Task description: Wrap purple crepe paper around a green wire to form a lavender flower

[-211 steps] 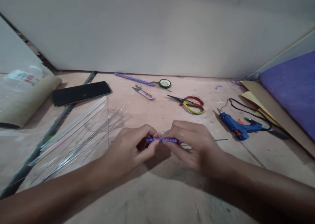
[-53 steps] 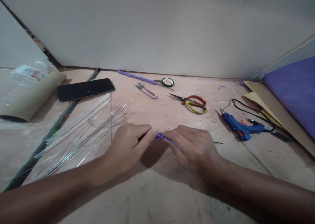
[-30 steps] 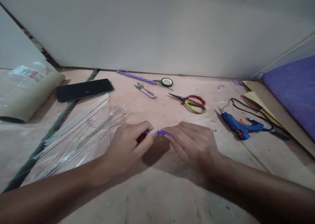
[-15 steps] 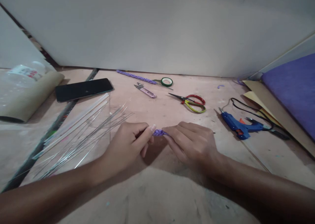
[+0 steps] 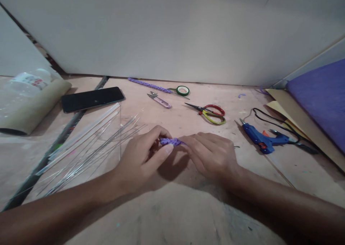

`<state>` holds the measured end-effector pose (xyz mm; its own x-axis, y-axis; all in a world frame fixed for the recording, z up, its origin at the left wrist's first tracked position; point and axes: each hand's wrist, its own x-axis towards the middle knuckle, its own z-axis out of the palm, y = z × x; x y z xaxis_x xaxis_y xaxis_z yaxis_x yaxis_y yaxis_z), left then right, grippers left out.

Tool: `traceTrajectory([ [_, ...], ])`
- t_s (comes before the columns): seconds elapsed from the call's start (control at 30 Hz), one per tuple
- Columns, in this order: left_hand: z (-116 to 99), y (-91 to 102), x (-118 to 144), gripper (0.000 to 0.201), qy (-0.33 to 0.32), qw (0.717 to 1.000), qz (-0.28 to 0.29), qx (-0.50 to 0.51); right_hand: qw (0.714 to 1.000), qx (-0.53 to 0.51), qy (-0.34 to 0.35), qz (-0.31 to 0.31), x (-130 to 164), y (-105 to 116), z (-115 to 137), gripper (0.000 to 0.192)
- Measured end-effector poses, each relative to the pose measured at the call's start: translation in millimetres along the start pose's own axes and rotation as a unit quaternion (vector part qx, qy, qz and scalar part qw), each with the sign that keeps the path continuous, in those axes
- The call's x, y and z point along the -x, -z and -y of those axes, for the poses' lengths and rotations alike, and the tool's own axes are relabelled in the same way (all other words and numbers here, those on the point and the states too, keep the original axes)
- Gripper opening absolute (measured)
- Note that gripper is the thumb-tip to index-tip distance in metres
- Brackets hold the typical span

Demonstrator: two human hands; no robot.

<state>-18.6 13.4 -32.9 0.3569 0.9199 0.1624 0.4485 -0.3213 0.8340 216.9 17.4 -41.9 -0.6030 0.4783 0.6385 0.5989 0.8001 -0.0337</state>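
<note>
purple and frilly, the little strip (image 5: 170, 141) sits between the two hands, just over the near middle of the table (image 5: 167, 216). the left hand (image 5: 141, 153) has it pinched, with the pointing finger bent over the top and the thumb laid under. half a second ago that thumb was higher, up by the fingertip, and less of the frill showed. now more of it peeks out, so i think the left hand has just taken a new hold and the work is still on this same bit. the right hand (image 5: 211, 152) has hardly moved; its fingers are closed on the thin end, but they hide how tight. seven seconds ago the strip looked longer and flatter, with neat bands. farther out, the red and yellow scissors (image 5: 202, 110), pink snips (image 5: 161, 101), long purple braid (image 5: 149, 85) and blue glue gun (image 5: 256, 135) lie where they lay.
</note>
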Motion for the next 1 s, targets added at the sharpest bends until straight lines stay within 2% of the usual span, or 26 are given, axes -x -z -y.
traceTrajectory([
  [0.13, 1.0, -1.1, 1.3, 0.015, -0.019, 0.999, -0.015, -0.033, 1.000, -0.006, -0.009, 0.001, -0.2, -1.7, -0.2, 0.014],
  [0.37, -2.6, -0.9, -0.6, 0.027, -0.028, 0.997, -0.037, -0.062, 1.000, -0.008, -0.010, -0.006, -0.4, -2.2, 0.1, 0.013],
  [0.6, -2.4, -2.3, 1.0, 0.027, -0.005, 0.996, -0.056, -0.070, 1.000, -0.004, -0.019, -0.016, -2.0, -3.2, 1.8, 0.008],
  [0.8, -5.4, -1.1, 1.6, 0.046, 0.019, 0.997, -0.041, -0.060, 0.999, 0.005, -0.009, -0.038, -2.4, -2.0, 2.2, 0.008],
  [1.0, -6.4, -1.6, 0.6, 0.048, 0.060, 0.998, -0.009, -0.006, 0.999, 0.008, -0.003, -0.053, 1.0, -1.1, 0.2, 0.013],
])
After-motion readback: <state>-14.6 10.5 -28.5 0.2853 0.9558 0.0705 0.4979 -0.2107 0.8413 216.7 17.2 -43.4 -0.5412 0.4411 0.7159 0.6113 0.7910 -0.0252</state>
